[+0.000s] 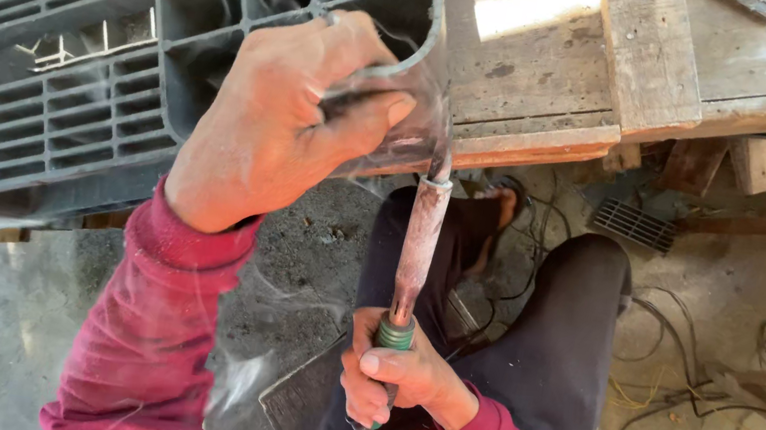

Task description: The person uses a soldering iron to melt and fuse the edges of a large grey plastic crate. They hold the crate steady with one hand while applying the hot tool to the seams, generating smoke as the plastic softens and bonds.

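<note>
My left hand point(281, 119) grips the near corner of a dark grey plastic pallet point(71, 67) that lies on the wooden bench. My right hand point(395, 374) is closed around the green handle of a rusty soldering iron point(421, 241), which points up. Its tip touches the pallet's corner edge just right of my left thumb. Thin smoke drifts around the corner and down over my red sleeves. My legs in dark trousers are below the tool.
A worn wooden bench point(627, 70) with planks runs along the top right. A flat grey plate point(305, 401) rests by my lap. Loose wires point(682, 381) lie on the concrete floor at right. A small black grille point(632, 224) sits under the bench.
</note>
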